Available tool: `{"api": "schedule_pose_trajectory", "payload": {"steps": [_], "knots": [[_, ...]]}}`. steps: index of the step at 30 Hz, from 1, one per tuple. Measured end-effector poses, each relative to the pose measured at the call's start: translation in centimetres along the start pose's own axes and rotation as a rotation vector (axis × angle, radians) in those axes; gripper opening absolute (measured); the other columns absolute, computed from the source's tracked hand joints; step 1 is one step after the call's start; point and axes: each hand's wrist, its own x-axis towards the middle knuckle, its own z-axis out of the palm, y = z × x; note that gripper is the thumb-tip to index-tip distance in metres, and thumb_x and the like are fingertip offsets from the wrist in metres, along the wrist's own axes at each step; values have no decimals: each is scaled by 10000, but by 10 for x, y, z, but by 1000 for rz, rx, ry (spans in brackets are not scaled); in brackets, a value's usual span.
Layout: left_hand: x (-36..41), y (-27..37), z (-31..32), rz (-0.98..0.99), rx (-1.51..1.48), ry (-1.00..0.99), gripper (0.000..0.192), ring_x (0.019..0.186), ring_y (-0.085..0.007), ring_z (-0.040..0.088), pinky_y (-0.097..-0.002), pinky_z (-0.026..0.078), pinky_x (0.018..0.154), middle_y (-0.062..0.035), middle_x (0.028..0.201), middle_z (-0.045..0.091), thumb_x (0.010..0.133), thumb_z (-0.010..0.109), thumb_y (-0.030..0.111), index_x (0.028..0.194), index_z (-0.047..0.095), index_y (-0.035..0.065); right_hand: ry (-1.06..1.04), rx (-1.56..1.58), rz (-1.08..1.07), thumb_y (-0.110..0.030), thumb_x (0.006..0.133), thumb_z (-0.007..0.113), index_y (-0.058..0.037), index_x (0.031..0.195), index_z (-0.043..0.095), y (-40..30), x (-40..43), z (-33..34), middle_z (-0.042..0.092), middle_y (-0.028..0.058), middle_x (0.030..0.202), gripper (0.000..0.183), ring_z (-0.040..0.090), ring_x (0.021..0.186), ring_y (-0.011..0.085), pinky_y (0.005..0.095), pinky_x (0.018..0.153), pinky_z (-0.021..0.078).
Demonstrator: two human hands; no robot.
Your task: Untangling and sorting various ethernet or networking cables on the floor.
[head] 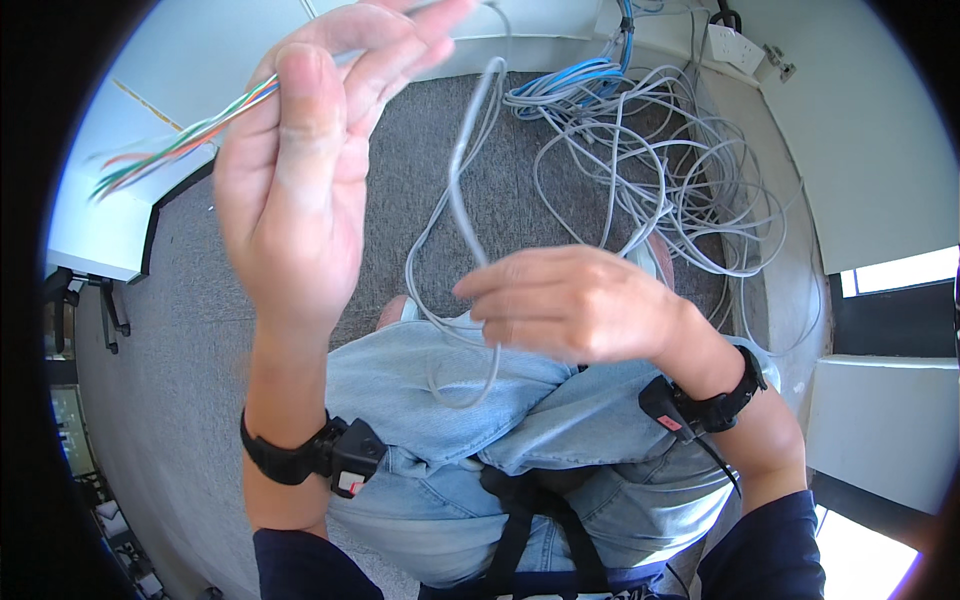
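My left hand (300, 157) is raised at the upper left, its thumb pressing a grey network cable against the fingers. From under the thumb fans a bundle of bared, twisted wires (187, 140) in green, orange, blue and white, blurred at the tips. The sheathed part is mostly hidden behind that hand. Lower and to the right, the fingers of my right hand (577, 307) are curled over a grey cable (459, 180) that hangs in a loop above my knees. Its passage under the fingers is hidden, and this hand is slightly blurred.
Tangled grey cables (675, 172) lie on the carpet (405, 165) at the right, beside a blue and grey bundle (574, 82). A white power socket strip (735, 49) stands at the back. White panels (862, 135) flank both sides. A chair base (105, 307) shows at the far left.
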Motion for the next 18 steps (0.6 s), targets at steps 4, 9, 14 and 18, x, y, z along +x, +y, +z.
{"api": "schedule_pose_trajectory", "payload": {"steps": [4,9,14,18], "knots": [[3,-3,-3,-45,109,151,392,1298,-381,344,-466,227,1104,-298,1382,322,1008,230,239,1171,474,-22,-2,82,-165,-69,676,577,-9,673,542,-17,8,14,588,102,855,70,585,1037,245,313,822,516],[2,8,-6,-140,113,141,367,1280,-371,377,-467,261,1093,-310,1363,343,1007,231,231,1109,488,-10,-1,107,-229,-72,680,584,-22,676,551,-37,12,24,605,128,903,60,576,1056,247,315,845,505],[-8,26,0,-417,-306,-585,356,921,-353,648,-392,533,808,-357,1166,506,1005,217,261,936,457,8,74,15,289,-30,687,649,2,887,632,-2,-2,4,598,181,1080,203,534,1138,308,375,912,492],[-13,28,14,-583,-126,-293,356,909,-313,648,-374,504,801,-284,1102,584,1007,255,258,990,493,-6,261,-199,548,-11,704,714,-27,1045,630,12,-6,-18,547,129,1235,351,394,1276,329,424,992,431]]}}
